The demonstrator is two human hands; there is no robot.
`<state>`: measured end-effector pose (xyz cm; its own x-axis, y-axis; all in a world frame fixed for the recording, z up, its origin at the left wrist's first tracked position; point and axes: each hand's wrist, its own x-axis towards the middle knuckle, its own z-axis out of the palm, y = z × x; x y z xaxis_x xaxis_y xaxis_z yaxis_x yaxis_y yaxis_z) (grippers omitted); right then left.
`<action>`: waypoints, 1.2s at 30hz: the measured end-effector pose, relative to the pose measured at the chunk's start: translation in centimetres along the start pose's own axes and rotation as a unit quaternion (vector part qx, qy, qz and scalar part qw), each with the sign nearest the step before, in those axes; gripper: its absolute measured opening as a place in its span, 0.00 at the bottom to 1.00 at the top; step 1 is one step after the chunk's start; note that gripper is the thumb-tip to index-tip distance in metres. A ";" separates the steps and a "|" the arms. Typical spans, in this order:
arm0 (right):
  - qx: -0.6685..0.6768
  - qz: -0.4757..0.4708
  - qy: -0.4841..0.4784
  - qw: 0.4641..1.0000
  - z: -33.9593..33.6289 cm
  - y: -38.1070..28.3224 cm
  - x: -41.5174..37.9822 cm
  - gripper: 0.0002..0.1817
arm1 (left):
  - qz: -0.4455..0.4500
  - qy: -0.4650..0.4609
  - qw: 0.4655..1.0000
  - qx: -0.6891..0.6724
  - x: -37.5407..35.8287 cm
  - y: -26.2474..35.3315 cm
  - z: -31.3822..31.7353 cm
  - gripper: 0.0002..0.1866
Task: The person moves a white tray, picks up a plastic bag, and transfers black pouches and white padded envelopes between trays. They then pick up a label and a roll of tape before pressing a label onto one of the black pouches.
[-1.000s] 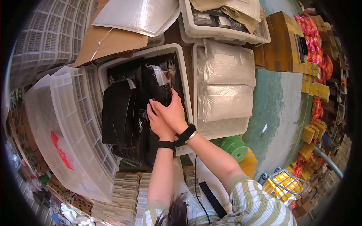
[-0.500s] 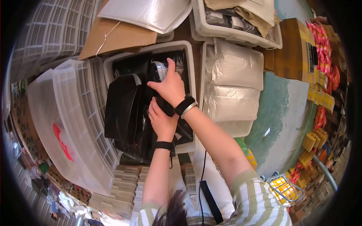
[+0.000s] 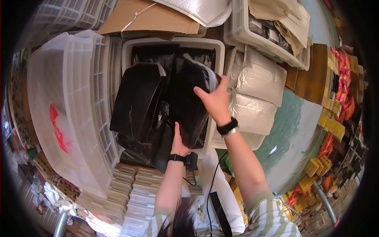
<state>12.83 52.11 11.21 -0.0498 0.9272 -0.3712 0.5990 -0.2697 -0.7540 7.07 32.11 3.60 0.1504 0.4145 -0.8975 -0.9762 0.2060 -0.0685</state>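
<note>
A black plastic-wrapped package (image 3: pixel 188 93) lies tilted over the white crate (image 3: pixel 222 51), between my two hands. My right hand (image 3: pixel 216 102) grips its right upper edge, thumb on top and fingers over the far side. At the lower end, my left hand (image 3: pixel 181 145) holds the same package; its thumb points up and the other fingers are hidden beneath. Another black package (image 3: pixel 136 98) rests in the crate's left half. More black plastic shows below and behind these two. Each wrist wears a black band.
Nested white plastic crates (image 3: pixel 75 102) stand on the left. To the right, silvery padded packages (image 3: pixel 258 89) fill another crate. A cardboard sheet (image 3: pixel 166 23) lies at the back, and stacked pale plastic trays (image 3: pixel 122 193) sit near my body. Yellow-taped boxes (image 3: pixel 314 71) stand further right.
My right hand has moved right and down onto the package's edge. The left hand has slid lower, to its bottom end. The package now shows more fully, and the view has shifted.
</note>
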 end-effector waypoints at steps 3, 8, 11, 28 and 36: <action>-0.002 0.024 0.019 1.000 -2.2 -0.9 -3.8 0.38 | -0.026 0.063 0.995 0.079 -1.6 -0.8 -0.7 0.39; -0.054 0.042 0.078 0.995 -6.9 -2.9 -10.7 0.36 | -0.100 0.066 0.991 0.062 -5.8 -6.2 -0.9 0.33; -0.073 0.073 0.101 0.989 -10.1 -2.7 -13.0 0.36 | -0.147 0.038 0.979 0.134 -7.9 -9.8 -2.4 0.35; -0.255 0.080 -0.009 0.964 -1.7 -0.6 -10.5 0.31 | -0.276 0.098 0.954 0.068 -7.2 -4.2 -7.2 0.31; 0.241 0.186 -0.041 0.952 -5.0 8.8 -9.2 0.25 | -0.265 0.067 0.961 0.039 -5.9 -3.3 -9.1 0.30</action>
<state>22.60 42.53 10.70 0.0204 0.7269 -0.6864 0.1531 -0.6807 -0.7163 8.03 20.93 5.14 0.5973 0.1157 -0.7936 -0.7522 0.4239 -0.5044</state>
